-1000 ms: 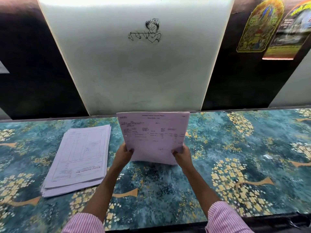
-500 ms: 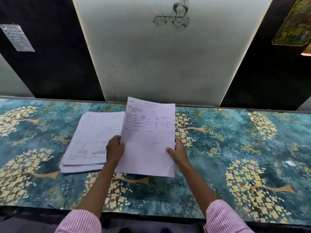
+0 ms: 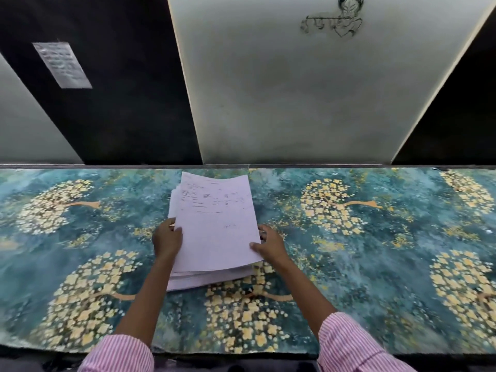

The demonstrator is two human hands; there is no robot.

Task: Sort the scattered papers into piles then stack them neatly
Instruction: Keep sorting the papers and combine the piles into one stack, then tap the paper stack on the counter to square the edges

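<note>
One stack of white printed papers (image 3: 214, 226) lies in the middle of the patterned table (image 3: 375, 237), its lower sheets fanned out slightly at the near and left edges. My left hand (image 3: 167, 238) grips the stack's left edge, thumb on the top sheet. My right hand (image 3: 268, 244) holds the right edge near the lower corner, thumb on top and fingers curled under the side. The top sheet carries printed text on its far half.
The table covering is teal with yellow flower trees. Behind it stands a wall with a white panel (image 3: 295, 89) bearing a line drawing, dark panels on both sides and a small notice (image 3: 62, 65) at the left. The table's near edge runs along the bottom.
The papers I held upright to the right of the pile now lie on top of it, forming one stack. Both hands came down to its side edges. The view shifted left.
</note>
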